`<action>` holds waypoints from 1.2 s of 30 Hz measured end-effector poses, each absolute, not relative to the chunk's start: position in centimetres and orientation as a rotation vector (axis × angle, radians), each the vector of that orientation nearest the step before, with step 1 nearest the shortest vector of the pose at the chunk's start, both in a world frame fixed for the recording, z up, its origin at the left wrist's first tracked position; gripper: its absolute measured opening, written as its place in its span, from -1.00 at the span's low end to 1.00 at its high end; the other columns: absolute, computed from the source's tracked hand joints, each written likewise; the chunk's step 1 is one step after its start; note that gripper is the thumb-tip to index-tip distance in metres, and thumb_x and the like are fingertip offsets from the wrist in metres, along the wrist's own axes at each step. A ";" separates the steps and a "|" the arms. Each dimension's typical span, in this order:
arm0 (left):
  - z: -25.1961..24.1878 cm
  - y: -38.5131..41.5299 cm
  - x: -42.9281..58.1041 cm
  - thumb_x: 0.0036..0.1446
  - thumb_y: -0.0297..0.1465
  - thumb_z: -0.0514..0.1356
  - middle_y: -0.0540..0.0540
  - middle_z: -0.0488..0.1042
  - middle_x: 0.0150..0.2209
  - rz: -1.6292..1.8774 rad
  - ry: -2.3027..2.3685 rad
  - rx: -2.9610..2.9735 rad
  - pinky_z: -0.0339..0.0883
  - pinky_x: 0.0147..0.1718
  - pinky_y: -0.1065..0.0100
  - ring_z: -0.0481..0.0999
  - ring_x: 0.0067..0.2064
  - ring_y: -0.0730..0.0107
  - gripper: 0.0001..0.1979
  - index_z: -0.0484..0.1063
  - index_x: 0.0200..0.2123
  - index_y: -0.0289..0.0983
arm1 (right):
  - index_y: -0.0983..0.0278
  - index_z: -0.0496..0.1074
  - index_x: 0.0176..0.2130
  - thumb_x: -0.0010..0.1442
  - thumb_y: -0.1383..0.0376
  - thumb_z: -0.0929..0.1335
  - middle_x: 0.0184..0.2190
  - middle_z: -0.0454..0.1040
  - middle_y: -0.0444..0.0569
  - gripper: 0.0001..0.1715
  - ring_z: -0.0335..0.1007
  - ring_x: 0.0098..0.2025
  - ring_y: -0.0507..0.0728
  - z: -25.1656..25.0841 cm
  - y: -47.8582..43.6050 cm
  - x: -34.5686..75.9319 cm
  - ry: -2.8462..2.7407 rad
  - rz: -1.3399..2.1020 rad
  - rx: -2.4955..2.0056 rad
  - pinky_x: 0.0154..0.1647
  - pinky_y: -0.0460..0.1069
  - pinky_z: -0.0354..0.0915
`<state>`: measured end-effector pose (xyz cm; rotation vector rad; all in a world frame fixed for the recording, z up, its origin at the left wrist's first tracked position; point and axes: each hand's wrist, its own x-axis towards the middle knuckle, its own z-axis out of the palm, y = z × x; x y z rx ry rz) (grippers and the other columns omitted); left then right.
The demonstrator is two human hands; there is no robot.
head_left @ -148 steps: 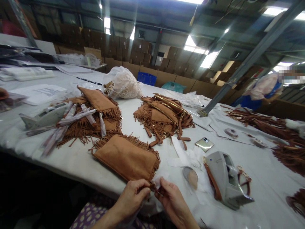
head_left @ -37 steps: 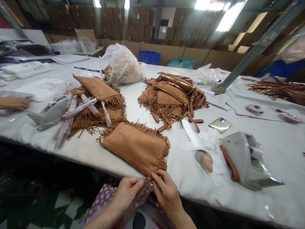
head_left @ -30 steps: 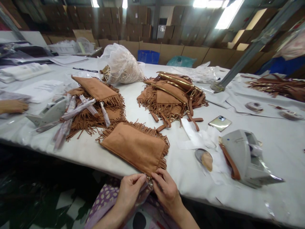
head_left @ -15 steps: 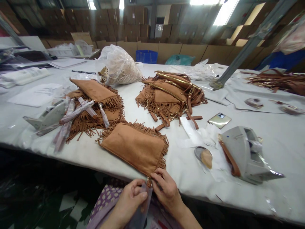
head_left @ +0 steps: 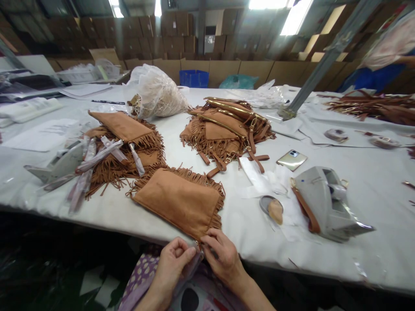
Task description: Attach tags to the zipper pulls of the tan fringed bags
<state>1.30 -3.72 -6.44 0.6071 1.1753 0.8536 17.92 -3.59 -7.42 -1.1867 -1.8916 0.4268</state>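
Note:
A brown fringed pouch lies flat at the table's front edge, its near corner pointing toward me. At that corner hangs a small metal clasp with a strap end, mostly covered by my fingers. My right hand pinches around the clasp, fingertips touching the pouch corner. My left hand is closed in a pinch on a thin clear plastic sleeve just below the clasp. How far the strap sits inside the sleeve is hidden.
Left are stacked fringed pouches with plastic-wrapped straps and a tape dispenser. More pouches lie behind. Right stand another tape dispenser, a phone and a tape ring. A metal post rises from the table.
My left hand has moved slightly up toward the clasp, and the plastic sleeve hangs crumpled instead of straight. The view has shifted a little; the pouch stays in place.

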 end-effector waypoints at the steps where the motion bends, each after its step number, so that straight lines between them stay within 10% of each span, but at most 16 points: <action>1: -6.4 -3.8 1.2 -0.20 -0.20 0.41 0.13 0.32 -0.71 0.852 1.151 0.566 -0.04 -0.72 0.57 0.18 -0.70 0.64 -0.56 0.19 -0.56 -0.26 | 0.25 0.44 -0.21 0.17 0.46 0.26 -0.30 0.37 0.02 -0.76 0.34 -0.28 0.09 -7.3 -3.6 17.9 -1.904 0.429 -1.194 -0.28 -0.03 0.37; 15: -7.0 -2.9 2.0 -0.04 -0.20 0.31 0.07 0.42 -0.63 1.020 1.403 0.849 0.22 -0.54 0.50 0.39 -0.57 0.49 -0.68 0.28 -0.55 -0.27 | 0.25 0.47 -0.37 0.14 0.39 0.24 -0.34 0.42 -0.01 -0.78 0.39 -0.27 0.11 -5.2 -3.8 18.1 -1.533 0.854 -1.265 -0.25 -0.03 0.33; 22: -7.2 -2.4 1.4 -0.07 -0.27 0.32 0.08 0.46 -0.54 1.084 1.357 0.767 0.29 -0.47 0.46 0.45 -0.49 0.44 -0.66 0.25 -0.30 -0.24 | 0.30 0.35 -0.59 0.16 -0.01 0.25 -0.74 0.30 -0.17 -0.49 0.10 -0.77 -0.06 -6.0 -6.5 15.2 -1.049 1.435 -1.662 -0.75 -0.13 -0.01; 36: -6.0 -3.7 -0.2 -0.07 0.03 0.23 -0.04 0.47 -0.56 0.637 1.227 0.828 0.19 -0.63 0.47 0.41 -0.60 0.43 -0.51 0.40 -0.37 -0.32 | 0.26 0.24 -0.69 -0.07 -0.09 0.38 -0.88 0.13 -0.28 -0.46 -0.10 -0.86 -0.12 -7.0 -5.0 12.0 -0.548 1.593 -1.582 -0.84 -0.16 -0.20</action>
